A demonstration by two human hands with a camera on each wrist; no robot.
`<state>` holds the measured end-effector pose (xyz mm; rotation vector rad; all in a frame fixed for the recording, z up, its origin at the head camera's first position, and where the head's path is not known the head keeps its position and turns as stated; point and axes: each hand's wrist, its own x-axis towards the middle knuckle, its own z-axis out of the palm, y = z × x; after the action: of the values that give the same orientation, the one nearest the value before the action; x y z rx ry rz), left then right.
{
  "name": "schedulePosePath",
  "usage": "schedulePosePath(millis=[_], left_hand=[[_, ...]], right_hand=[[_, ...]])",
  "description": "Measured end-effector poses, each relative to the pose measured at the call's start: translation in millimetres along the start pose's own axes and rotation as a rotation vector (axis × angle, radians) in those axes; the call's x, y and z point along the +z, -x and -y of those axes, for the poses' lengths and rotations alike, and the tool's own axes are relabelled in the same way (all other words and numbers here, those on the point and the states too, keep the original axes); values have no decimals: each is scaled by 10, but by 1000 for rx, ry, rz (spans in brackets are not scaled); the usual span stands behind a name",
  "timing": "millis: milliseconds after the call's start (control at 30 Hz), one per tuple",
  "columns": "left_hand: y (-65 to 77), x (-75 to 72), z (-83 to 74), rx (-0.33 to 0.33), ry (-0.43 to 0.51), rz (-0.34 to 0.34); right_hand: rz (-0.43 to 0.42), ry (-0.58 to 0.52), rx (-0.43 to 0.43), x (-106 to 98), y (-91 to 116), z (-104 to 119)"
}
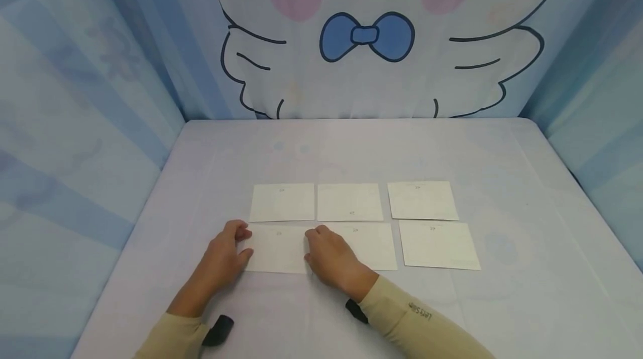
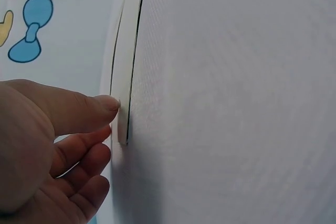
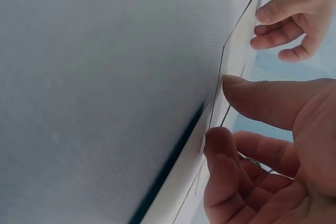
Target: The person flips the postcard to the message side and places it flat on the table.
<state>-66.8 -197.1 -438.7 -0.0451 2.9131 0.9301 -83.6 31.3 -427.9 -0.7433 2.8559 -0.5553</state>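
Observation:
In the head view, a white card lies flat at the front left of a group of similar cards, a small mark near its top edge. My left hand is at its left edge, thumb and fingers apart. In the left wrist view the left thumb is right at the card's corner, fingers loosely bent beside it. My right hand is at the card's right side, over the seam with the middle front card. In the right wrist view its thumb and bent forefinger rest along the card's edge, a gap between them.
Behind stand the back row's left card, middle card and right card. The front right card lies slightly apart. A pale cloth covers the table; patterned curtains hang around it.

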Motion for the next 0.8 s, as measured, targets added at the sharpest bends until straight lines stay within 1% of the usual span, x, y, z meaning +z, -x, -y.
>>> schedulePosePath(millis=[100,267,467,667,800], left_hand=[[-12,-12,13,-2,-2,1],[-24,-9,18,-14,0,8],[-39,12,11,-14,-17,11],[-53,11,-4,-16,-30,18],[-41,10,11,6,-46,17]], right_hand=[[-17,44,-11,5,-8,5],[-37,75,-26,13,-10,5],[-45,107,-17,27,-9,-10],[-45,105,3,32,-13,-18],[-38,93,27,42,-1,-16]])
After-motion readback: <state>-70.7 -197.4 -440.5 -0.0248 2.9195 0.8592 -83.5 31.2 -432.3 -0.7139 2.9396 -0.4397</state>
